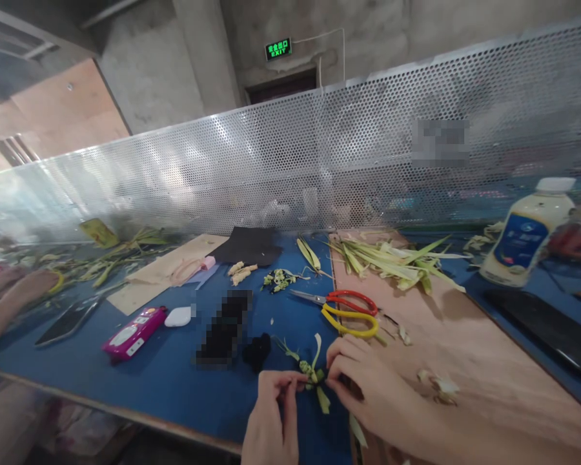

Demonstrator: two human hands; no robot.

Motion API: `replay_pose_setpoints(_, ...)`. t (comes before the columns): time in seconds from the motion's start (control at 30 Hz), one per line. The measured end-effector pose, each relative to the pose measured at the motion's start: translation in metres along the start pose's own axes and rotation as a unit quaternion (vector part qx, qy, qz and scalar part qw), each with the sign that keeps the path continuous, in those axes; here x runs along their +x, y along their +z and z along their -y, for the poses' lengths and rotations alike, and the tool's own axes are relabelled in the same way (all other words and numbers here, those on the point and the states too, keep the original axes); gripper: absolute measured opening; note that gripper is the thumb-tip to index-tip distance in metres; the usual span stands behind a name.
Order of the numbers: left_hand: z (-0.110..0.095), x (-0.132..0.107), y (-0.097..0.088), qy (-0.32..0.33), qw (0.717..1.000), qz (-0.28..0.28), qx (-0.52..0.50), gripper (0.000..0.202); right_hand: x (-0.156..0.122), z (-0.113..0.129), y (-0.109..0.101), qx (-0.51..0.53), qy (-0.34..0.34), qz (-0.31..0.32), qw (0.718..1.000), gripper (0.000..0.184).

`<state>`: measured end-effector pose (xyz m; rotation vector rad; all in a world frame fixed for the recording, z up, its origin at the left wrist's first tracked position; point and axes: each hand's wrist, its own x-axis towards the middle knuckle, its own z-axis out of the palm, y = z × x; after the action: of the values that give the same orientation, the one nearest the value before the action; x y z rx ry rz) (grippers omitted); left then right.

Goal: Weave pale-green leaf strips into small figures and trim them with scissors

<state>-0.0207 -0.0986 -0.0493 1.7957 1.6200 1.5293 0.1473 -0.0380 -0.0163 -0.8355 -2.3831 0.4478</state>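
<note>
A small knotted piece of green leaf strips (312, 374) is held low over the table's front edge, its pale ends sticking out up and down. My left hand (274, 410) pinches it from the left with thumb and forefinger. From the right, my right hand (368, 381) grips its other side between thumb and fingers; the fingertips partly hide the strip. Just beyond my right hand lie scissors (351, 313) with one red and one yellow handle, blades pointing left. Farther back, a pile of long green leaf strips (397, 261) rests on a brown board (489, 361).
On the blue table (184, 381) lie a magenta packet (134, 332), a white case (178, 316), a black scrunched item (256, 352) and small woven pieces (281, 279). A white-capped bottle (527, 232) and dark phone (545, 329) are right. Another person's hands (24, 290) work at left.
</note>
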Motion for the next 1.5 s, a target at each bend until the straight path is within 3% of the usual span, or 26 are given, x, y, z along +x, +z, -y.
replay_pose_setpoints(0.23, 0.0, 0.002, 0.001, -0.025, 1.0, -0.008, -0.016, 0.02, 0.001, -0.001, 0.005, 0.06, -0.011, -0.012, 0.998, 0.018)
replay_pose_setpoints(0.57, 0.005, 0.006, 0.001, -0.017, 0.999, -0.017, -0.031, 0.017, 0.007, -0.002, 0.009, 0.039, -0.026, -0.012, 0.999, 0.022)
replay_pose_setpoints(0.8, -0.002, 0.011, -0.008, -0.095, 0.991, 0.043, -0.088, 0.018, 0.009, -0.004, 0.011, 0.04, -0.029, -0.014, 0.999, 0.022)
replay_pose_setpoints(0.93, -0.006, 0.013, -0.009, -0.132, 0.981, 0.038, -0.14, 0.019, 0.008, -0.001, 0.007, 0.042, -0.029, -0.006, 0.999, 0.022)
replay_pose_setpoints(1.1, -0.003, 0.014, -0.011, -0.136, 0.975, 0.06, -0.165, 0.02, 0.004, 0.003, 0.007, 0.055, -0.039, -0.001, 0.998, 0.024)
replay_pose_setpoints(1.37, -0.003, 0.014, -0.014, -0.175, 0.956, 0.087, -0.218, 0.021, 0.001, 0.009, 0.011, 0.086, -0.051, -0.052, 0.994, 0.026)
replay_pose_setpoints(1.5, -0.005, 0.012, -0.012, -0.178, 0.957, 0.064, -0.22, 0.023, 0.001, 0.01, 0.014, 0.064, -0.05, -0.075, 0.994, 0.025)
